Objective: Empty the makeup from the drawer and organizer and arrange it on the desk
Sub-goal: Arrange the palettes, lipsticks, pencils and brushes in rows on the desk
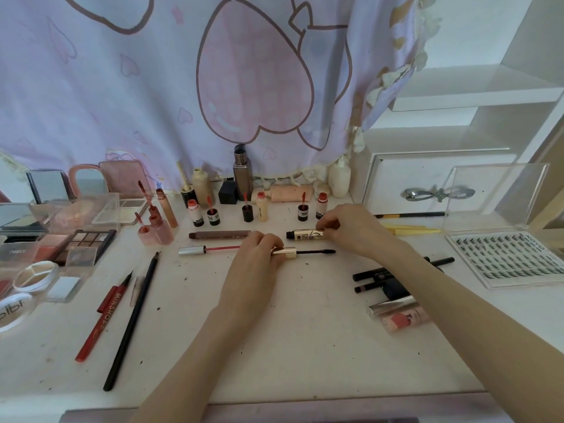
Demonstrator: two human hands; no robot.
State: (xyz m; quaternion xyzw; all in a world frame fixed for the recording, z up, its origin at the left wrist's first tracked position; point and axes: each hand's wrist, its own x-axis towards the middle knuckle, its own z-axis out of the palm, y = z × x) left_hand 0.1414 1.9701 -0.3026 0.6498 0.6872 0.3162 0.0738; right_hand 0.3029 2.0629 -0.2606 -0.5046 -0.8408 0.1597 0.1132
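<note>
Item: mascara wand, gold cap and thin black stem ending in a bristled brush. I have it in my left hand, fingers curled round the gold cap, brush pointing away to that hand's right and lying low over the desk. I judge it very light, the cap rigid and smooth, likely slippery; the stem slender and the bristles soft and probably wet, so the hold belongs on the cap only.

Item: mascara tube, gold with black print, lying on its side just beyond the brush. My right hand pinches its far end with curled fingertips, the black neck pointing toward my left hand. Light, stiff, apt to roll; best taken across the barrel.

Beside my left hand: a lip-gloss wand with a silver cap, and a brown stick beyond it.
Beyond both hands: a row of small lip tint bottles.
Under my right forearm: black pencils.
Further right: a tray of false lashes.
</note>
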